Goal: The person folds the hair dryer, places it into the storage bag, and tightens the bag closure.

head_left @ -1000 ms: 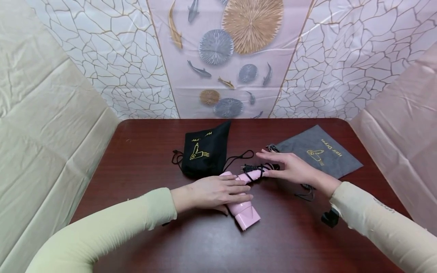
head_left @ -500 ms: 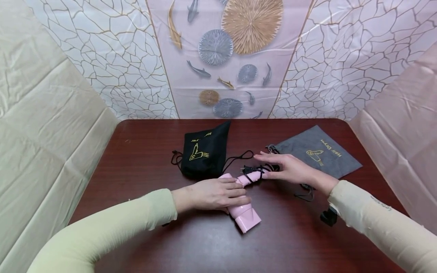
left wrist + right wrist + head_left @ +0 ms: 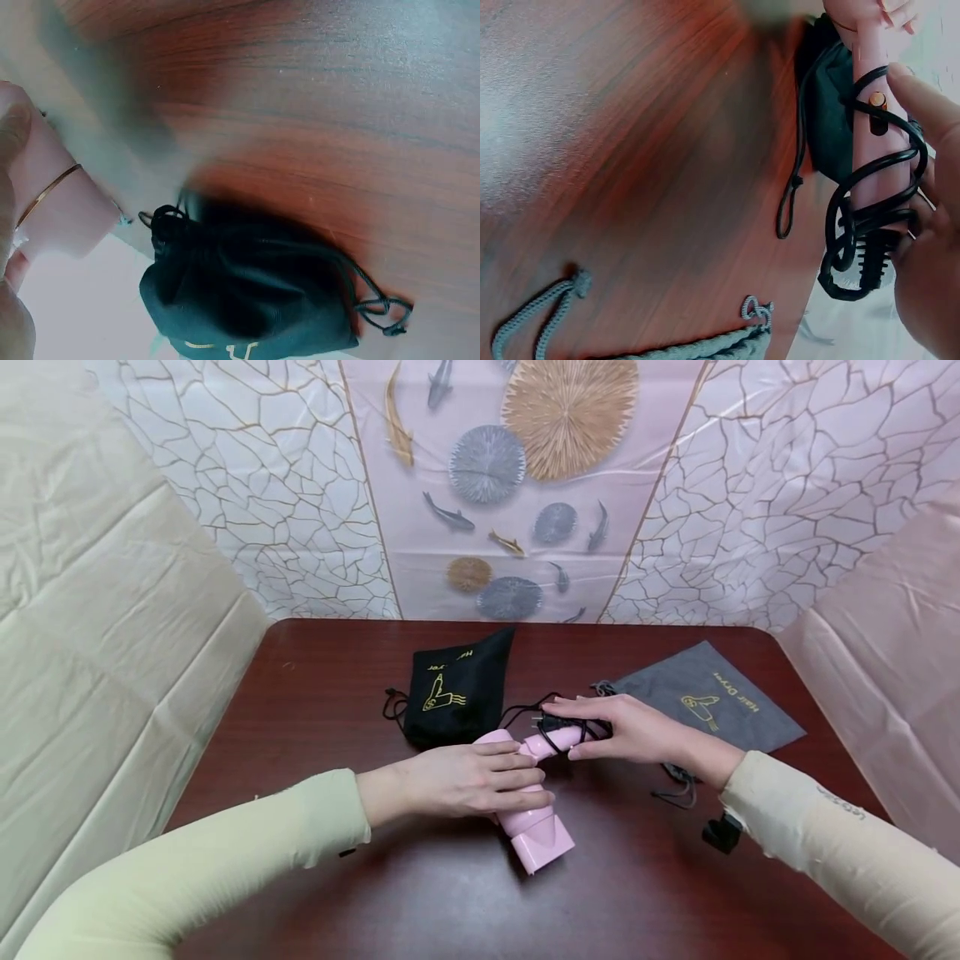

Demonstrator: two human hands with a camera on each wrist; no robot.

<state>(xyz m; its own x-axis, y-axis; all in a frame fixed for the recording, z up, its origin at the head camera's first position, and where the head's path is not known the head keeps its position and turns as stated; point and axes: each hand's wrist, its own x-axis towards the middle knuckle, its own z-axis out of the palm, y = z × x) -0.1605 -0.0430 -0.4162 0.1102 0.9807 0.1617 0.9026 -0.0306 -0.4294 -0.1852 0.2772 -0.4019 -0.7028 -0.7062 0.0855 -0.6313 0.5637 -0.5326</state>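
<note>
A pink hair dryer (image 3: 527, 821) lies across the middle of the table, its flat nozzle toward me. My left hand (image 3: 468, 777) grips its barrel from above, thumb and fingers on opposite sides in the left wrist view. On the dryer's handle (image 3: 880, 161), a black power cord (image 3: 881, 160) is wound in loose loops. My right hand (image 3: 637, 727) holds this corded handle, with the thumb on one side and other fingers partly hidden behind. A black plug (image 3: 551, 722) sits by the right fingertips. Whether the dryer touches the table is unclear.
Just behind the dryer stands a black drawstring bag (image 3: 457, 693), bulging, with a yellow hair dryer print. A flat grey drawstring bag (image 3: 708, 693) lettered "Hair Dryer" lies at the back right. Patterned cloth (image 3: 315, 527) walls the dark red table (image 3: 337, 668).
My right fingers have come down onto the corded handle and moved slightly left. My left fingers have curled more closely round the barrel. The head view has shifted a little.
</note>
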